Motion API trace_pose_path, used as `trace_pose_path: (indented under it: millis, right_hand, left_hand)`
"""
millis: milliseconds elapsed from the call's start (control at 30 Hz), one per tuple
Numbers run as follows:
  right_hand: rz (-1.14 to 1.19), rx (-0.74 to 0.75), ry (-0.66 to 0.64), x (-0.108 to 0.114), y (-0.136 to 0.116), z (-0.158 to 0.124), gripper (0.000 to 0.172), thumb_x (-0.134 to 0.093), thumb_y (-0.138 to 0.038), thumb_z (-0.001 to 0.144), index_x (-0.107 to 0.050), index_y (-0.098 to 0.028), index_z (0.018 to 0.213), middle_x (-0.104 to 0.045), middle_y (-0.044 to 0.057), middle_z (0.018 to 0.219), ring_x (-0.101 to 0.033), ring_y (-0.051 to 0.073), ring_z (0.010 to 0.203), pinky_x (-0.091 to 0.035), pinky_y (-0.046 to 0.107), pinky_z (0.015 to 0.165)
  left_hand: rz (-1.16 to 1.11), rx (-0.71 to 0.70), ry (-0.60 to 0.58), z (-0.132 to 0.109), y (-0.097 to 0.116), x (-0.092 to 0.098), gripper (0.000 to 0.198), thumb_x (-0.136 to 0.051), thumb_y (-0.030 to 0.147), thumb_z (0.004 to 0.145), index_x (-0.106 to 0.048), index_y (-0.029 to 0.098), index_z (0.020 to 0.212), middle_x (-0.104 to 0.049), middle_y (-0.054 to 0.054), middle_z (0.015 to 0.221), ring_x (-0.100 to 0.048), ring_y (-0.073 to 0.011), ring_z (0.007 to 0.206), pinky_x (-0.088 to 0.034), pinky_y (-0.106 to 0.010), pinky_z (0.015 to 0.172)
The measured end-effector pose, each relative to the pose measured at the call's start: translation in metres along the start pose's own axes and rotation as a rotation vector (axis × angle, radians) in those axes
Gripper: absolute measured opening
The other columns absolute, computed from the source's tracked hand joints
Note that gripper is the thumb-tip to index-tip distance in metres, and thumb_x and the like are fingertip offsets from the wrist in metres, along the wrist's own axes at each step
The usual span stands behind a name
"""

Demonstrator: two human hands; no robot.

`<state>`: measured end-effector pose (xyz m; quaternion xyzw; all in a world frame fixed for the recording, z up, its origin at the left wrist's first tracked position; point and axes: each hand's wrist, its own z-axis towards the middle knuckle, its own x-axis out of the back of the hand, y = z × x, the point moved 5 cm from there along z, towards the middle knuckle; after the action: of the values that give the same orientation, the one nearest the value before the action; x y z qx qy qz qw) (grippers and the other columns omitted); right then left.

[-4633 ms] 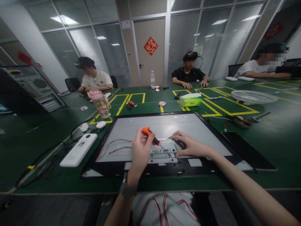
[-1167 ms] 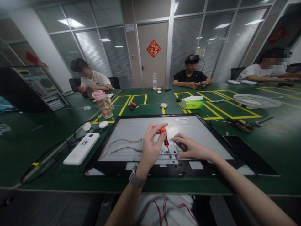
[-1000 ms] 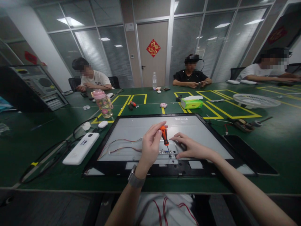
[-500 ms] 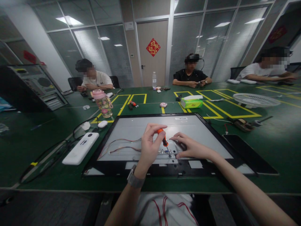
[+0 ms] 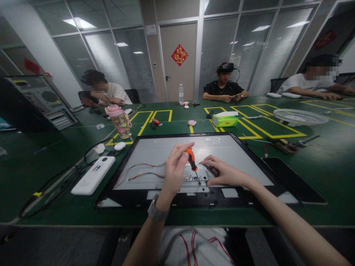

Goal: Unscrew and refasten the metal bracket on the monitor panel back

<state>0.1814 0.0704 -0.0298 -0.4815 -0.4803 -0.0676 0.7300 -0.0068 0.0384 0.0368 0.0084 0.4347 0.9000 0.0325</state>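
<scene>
My left hand [image 5: 175,168] is closed around the orange and black handle of a screwdriver [image 5: 191,159]. The screwdriver's shaft slants down, its tip at a small circuit board [image 5: 192,178] on the back of a flat display panel [image 5: 149,151]. The panel lies on the table, grey-backed with a black frame. On the panel just right of the board, my right hand [image 5: 222,171] rests with thumb and fingers spread; a dark patch under its palm cannot be made out. Thin coloured wires [image 5: 144,173] run across the panel left of the board.
Left of the panel are a white power bank [image 5: 93,175], black cables [image 5: 52,188] and a pink-lidded bottle [image 5: 119,122]. A black slab like a phone or tablet [image 5: 294,180] touches the right side. Tissues [image 5: 225,120] and a white fan grille [image 5: 301,116] lie beyond. Several people sit opposite.
The screwdriver handle has turned slightly in my left hand, its fingers shifting a little. My right hand stays put. The person at far left has raised a hand toward their head.
</scene>
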Motion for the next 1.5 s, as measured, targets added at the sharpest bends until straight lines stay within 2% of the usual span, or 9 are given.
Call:
trace_pose_path:
  millis: [100,267,467,600,800,1000,1200,1367,1500]
  right_hand:
    - [-0.002,-0.008,-0.004,0.0,-0.001,0.0,0.074,-0.074,-0.052,0.072,-0.051,-0.022,0.136,-0.047,0.009,0.122,-0.052,0.025,0.101,-0.047,0.037,0.088]
    - [-0.006,-0.016,-0.003,0.0,-0.003,0.0,0.074,-0.073,-0.052,0.072,-0.051,-0.021,0.135,-0.047,0.01,0.121,-0.052,0.025,0.102,-0.047,0.037,0.088]
    - [-0.005,-0.011,0.0,0.0,-0.001,0.0,0.072,-0.074,-0.052,0.072,-0.051,-0.023,0.135,-0.048,0.009,0.121,-0.052,0.025,0.101,-0.047,0.036,0.088]
    - [0.004,-0.008,0.002,0.0,0.0,0.0,0.073,-0.074,-0.052,0.072,-0.051,-0.024,0.135,-0.047,0.008,0.121,-0.052,0.024,0.1,-0.047,0.036,0.087]
    - [0.002,-0.003,0.002,0.0,0.001,0.0,0.073,-0.074,-0.053,0.072,-0.051,-0.023,0.135,-0.047,0.009,0.122,-0.052,0.025,0.102,-0.047,0.036,0.088]
    - [0.003,-0.009,-0.002,0.0,0.001,0.0,0.073,-0.073,-0.053,0.073,-0.05,-0.023,0.135,-0.046,0.009,0.123,-0.051,0.026,0.105,-0.046,0.038,0.091]
    - [0.007,0.009,0.001,0.0,0.001,0.0,0.073,-0.074,-0.052,0.072,-0.05,-0.025,0.135,-0.048,0.008,0.122,-0.052,0.025,0.102,-0.047,0.037,0.088]
    - [-0.003,0.002,0.0,0.0,0.001,0.0,0.072,-0.073,-0.053,0.073,-0.05,-0.025,0.135,-0.047,0.008,0.121,-0.052,0.024,0.099,-0.048,0.037,0.086]
    - [-0.007,-0.005,-0.008,0.0,-0.001,0.0,0.072,-0.073,-0.053,0.073,-0.05,-0.024,0.135,-0.047,0.008,0.121,-0.052,0.024,0.098,-0.048,0.037,0.087]
  left_hand:
    - [-0.042,0.005,-0.021,0.0,-0.001,-0.001,0.029,-0.047,0.025,0.096,-0.066,0.022,0.118,-0.064,-0.007,0.103,-0.061,-0.0172,0.095,-0.047,-0.031,0.087]
    - [0.034,-0.069,0.045,-0.001,0.001,0.001,0.016,-0.066,0.025,0.085,-0.073,0.023,0.1,-0.057,-0.003,0.09,-0.057,-0.0149,0.086,-0.048,-0.027,0.08]
    - [-0.003,-0.016,-0.014,-0.001,0.001,-0.002,0.027,-0.047,0.028,0.096,-0.069,0.021,0.11,-0.062,-0.008,0.102,-0.06,-0.0183,0.094,-0.048,-0.032,0.084]
    - [0.075,-0.082,0.06,-0.002,0.004,0.0,0.014,-0.062,0.027,0.088,-0.072,0.022,0.097,-0.057,-0.004,0.09,-0.057,-0.0159,0.085,-0.047,-0.028,0.078]
    - [0.113,-0.114,0.014,-0.006,0.003,-0.003,0.028,-0.047,0.026,0.097,-0.066,0.024,0.116,-0.062,-0.007,0.104,-0.059,-0.018,0.095,-0.047,-0.032,0.084]
    - [0.199,-0.132,0.096,-0.005,0.003,0.001,0.019,-0.062,0.025,0.088,-0.071,0.024,0.105,-0.055,-0.005,0.095,-0.057,-0.0161,0.089,-0.047,-0.029,0.083]
    - [0.097,-0.032,0.019,-0.005,-0.005,-0.004,0.036,-0.047,0.025,0.096,-0.055,0.023,0.131,-0.062,-0.008,0.107,-0.061,-0.0171,0.095,-0.048,-0.032,0.087]
    - [0.305,-0.149,0.11,-0.005,0.003,0.0,0.024,-0.064,0.025,0.086,-0.066,0.021,0.11,-0.058,-0.004,0.095,-0.057,-0.015,0.087,-0.046,-0.028,0.082]
    - [0.289,-0.167,0.046,-0.004,0.006,-0.003,0.027,-0.049,0.021,0.095,-0.063,0.022,0.118,-0.06,-0.006,0.104,-0.057,-0.0164,0.096,-0.046,-0.029,0.085]
